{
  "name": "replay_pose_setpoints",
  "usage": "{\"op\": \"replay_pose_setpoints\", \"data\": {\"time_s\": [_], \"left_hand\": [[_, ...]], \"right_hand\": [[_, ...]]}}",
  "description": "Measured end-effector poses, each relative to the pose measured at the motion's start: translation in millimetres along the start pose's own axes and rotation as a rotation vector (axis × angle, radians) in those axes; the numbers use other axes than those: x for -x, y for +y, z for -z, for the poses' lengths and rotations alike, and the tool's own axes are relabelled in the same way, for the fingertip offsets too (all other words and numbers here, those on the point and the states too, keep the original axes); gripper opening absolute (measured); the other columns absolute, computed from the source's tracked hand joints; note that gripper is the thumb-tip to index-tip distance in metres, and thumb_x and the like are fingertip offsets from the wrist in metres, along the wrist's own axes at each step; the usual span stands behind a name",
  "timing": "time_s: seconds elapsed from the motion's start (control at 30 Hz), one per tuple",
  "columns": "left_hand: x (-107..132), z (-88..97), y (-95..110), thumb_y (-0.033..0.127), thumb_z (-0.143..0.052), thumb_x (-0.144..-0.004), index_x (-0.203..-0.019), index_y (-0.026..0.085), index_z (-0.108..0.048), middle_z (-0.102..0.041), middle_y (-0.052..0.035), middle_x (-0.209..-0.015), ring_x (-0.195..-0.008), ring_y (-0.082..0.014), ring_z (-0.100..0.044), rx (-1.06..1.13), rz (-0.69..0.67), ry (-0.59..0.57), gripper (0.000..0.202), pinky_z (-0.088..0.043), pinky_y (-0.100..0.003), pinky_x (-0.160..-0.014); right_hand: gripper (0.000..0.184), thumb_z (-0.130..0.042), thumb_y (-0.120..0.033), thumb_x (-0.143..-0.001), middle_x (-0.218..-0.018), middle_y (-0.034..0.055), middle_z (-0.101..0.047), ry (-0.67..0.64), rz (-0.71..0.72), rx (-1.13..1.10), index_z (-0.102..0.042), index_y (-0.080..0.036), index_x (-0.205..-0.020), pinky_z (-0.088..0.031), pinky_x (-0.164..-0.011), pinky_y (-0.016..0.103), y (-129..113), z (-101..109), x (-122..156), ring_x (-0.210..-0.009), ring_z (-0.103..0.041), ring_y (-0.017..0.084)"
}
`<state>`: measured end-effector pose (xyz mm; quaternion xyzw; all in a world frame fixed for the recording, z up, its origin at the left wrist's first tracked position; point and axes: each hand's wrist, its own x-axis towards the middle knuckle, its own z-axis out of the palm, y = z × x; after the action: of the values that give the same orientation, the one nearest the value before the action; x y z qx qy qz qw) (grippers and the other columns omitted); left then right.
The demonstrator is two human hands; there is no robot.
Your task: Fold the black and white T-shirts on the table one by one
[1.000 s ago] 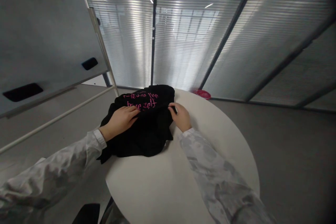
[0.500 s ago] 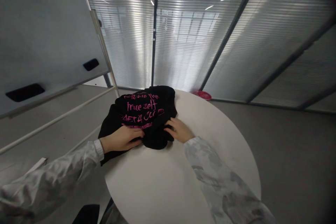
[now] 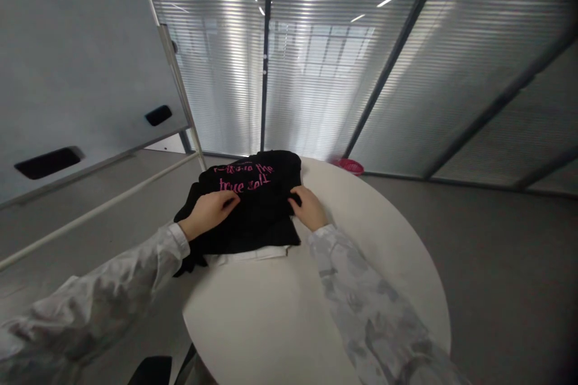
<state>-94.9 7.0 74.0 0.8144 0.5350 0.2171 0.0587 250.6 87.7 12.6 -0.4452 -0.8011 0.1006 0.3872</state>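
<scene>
A black shirt with pink lettering lies on the round white table. Its near part is turned up over the print, so only the upper lines of lettering show. My left hand pinches the turned-up edge just below the words. At the right side of the shirt, my right hand is closed on the same fold with thumb and fingers. Under the shirt's near edge a flat white thing peeks out; its kind I cannot make out. Some black fabric hangs past the table's left edge.
To the left stands a whiteboard on a pale metal frame. A pink basket-like thing shows behind the table, near the glass wall with blinds. A dark object is at the bottom left.
Both hands have moved away from me, carrying the shirt's near edge up over the lower lettering. The bunched fabric near me now lies flatter, and the white thing beneath shows.
</scene>
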Motion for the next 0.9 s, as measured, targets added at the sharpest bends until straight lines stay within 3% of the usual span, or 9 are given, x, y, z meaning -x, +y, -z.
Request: {"op": "replay_pose_setpoints", "data": {"time_s": [0.07,0.13,0.27,0.37,0.47,0.6,0.7,0.8,0.9], "left_hand": [[9,-19.1,-3,0.032,-0.055,-0.109,-0.122,0.024,-0.076,-0.079,-0.0088,-0.123,-0.107,-0.0251,-0.076,-0.094,-0.113,-0.108,0.026,-0.059,-0.035,-0.093],[17,-30.5,-4,0.021,-0.053,-0.107,-0.125,0.024,-0.074,-0.077,-0.0105,-0.127,-0.114,-0.0262,-0.076,-0.147,-0.203,-0.185,0.028,-0.059,-0.038,-0.099],[28,-27.7,7,0.019,-0.054,-0.106,-0.135,0.023,-0.072,-0.075,-0.0130,-0.134,-0.122,-0.0307,-0.074,-0.215,-0.214,-0.167,0.034,-0.055,-0.049,-0.113],[36,-19.6,29,0.021,-0.059,-0.102,-0.149,0.021,-0.064,-0.066,-0.0152,-0.155,-0.143,-0.0341,-0.062,-0.205,-0.213,-0.072,0.047,-0.046,-0.055,-0.126],[46,-23.9,66,0.025,-0.061,-0.102,-0.156,0.021,-0.059,-0.054,-0.0146,-0.168,-0.155,-0.0349,-0.051,-0.126,-0.235,0.010,0.054,-0.037,-0.058,-0.133],[54,-59.5,123,0.034,-0.064,-0.104,-0.151,0.024,-0.062,-0.060,-0.0128,-0.162,-0.149,-0.0311,-0.058,0.069,-0.303,-0.023,0.048,-0.046,-0.053,-0.128],[55,-94.6,152,0.039,-0.062,-0.107,-0.153,0.025,-0.059,-0.065,-0.0129,-0.157,-0.145,-0.0272,-0.063,0.242,-0.348,-0.086,0.048,-0.052,-0.046,-0.124],[54,-113.4,163,0.041,-0.063,-0.107,-0.155,0.025,-0.059,-0.065,-0.0132,-0.158,-0.146,-0.0277,-0.063,0.283,-0.377,-0.107,0.050,-0.053,-0.046,-0.123],[55,-109.5,154,0.034,-0.061,-0.107,-0.152,0.027,-0.063,-0.062,-0.0121,-0.162,-0.151,-0.0293,-0.058,0.158,-0.406,-0.044,0.045,-0.046,-0.054,-0.130]], "right_hand": [[0.028,-0.057,-0.022,-0.103,-0.130,0.0160,-0.074,-0.147,0.047,0.082,-0.071,-0.018,-0.127,-0.054,-0.115,0.050,10,-8,17,-0.127,-0.067,0.030],[0.039,-0.053,-0.020,-0.104,-0.145,0.0190,-0.070,-0.212,0.083,0.088,-0.068,-0.016,-0.140,-0.051,-0.121,0.053,18,-9,36,-0.138,-0.064,0.031],[0.054,-0.056,-0.025,-0.105,-0.161,0.0145,-0.062,-0.225,0.115,0.033,-0.057,-0.023,-0.159,-0.048,-0.127,0.056,27,11,71,-0.149,-0.059,0.030],[0.060,-0.057,-0.028,-0.105,-0.162,0.0116,-0.062,-0.209,0.094,0.031,-0.052,-0.028,-0.165,-0.048,-0.128,0.059,26,33,95,-0.149,-0.059,0.031],[0.063,-0.057,-0.030,-0.105,-0.164,0.0113,-0.059,-0.201,0.052,0.058,-0.048,-0.030,-0.168,-0.048,-0.128,0.060,23,52,120,-0.151,-0.058,0.032],[0.067,-0.058,-0.033,-0.106,-0.170,0.0110,-0.053,-0.202,0.012,0.106,-0.041,-0.030,-0.171,-0.045,-0.130,0.060,19,70,151,-0.156,-0.053,0.032],[0.069,-0.058,-0.034,-0.107,-0.173,0.0118,-0.048,-0.209,-0.013,0.145,-0.038,-0.030,-0.172,-0.045,-0.131,0.060,17,81,170,-0.157,-0.051,0.032],[0.069,-0.058,-0.035,-0.107,-0.174,0.0128,-0.047,-0.217,-0.022,0.172,-0.038,-0.029,-0.172,-0.045,-0.131,0.059,15,89,183,-0.158,-0.050,0.032],[0.066,-0.058,-0.037,-0.107,-0.174,0.0143,-0.046,-0.214,-0.049,0.191,-0.040,-0.028,-0.170,-0.044,-0.130,0.060,13,92,187,-0.158,-0.049,0.033]]}}
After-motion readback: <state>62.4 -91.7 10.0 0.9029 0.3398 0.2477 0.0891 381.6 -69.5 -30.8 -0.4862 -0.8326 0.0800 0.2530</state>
